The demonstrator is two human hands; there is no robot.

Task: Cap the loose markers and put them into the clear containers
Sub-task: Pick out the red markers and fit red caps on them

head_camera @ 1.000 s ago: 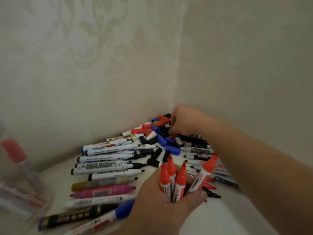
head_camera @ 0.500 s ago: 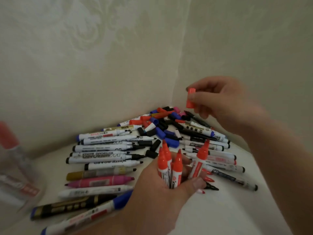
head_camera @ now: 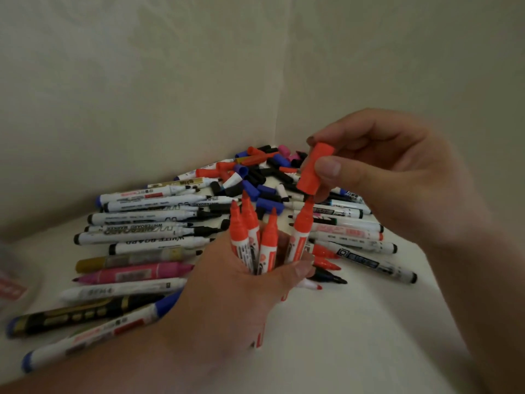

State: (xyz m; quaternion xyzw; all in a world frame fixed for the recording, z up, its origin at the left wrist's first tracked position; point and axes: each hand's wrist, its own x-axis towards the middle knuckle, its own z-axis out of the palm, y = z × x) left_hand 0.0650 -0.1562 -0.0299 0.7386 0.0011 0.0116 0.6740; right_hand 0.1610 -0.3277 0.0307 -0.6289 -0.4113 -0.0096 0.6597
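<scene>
Just above the tip of the rightmost red marker [head_camera: 301,231], a red cap [head_camera: 314,168] is pinched between the thumb and forefinger of the right hand [head_camera: 397,177], tilted with its open end pointing down toward that tip; cap and tip look nearly touching, but whether they meet cannot be told. The left hand [head_camera: 227,291] is clenched around a bundle of four uncapped red markers [head_camera: 250,231], all standing tips-up out of the fist, the rightmost one leaning slightly away from the other three.

Behind and around the hands, loose markers lie spread on the white worktop [head_camera: 355,336]. To the left, a row of white-barrelled whiteboard markers [head_camera: 142,237] with bare black tips lies roughly parallel, tips pointing right. Nearer the camera in that row come a gold marker [head_camera: 127,261], a pink marker [head_camera: 133,273], another white one, a black-and-gold marker [head_camera: 74,318] and a white marker with a blue end [head_camera: 93,334]. To the right, under the right hand, more white markers [head_camera: 349,231] fan out, and a few red and black tips show just beside the left thumb. Toward the corner where the two pale walls meet, a heap of loose caps [head_camera: 255,177] in black, blue, red and pink sits among the barrels. At the far left edge, a blurred clear container [head_camera: 11,282] with a red label is partly in view.
</scene>
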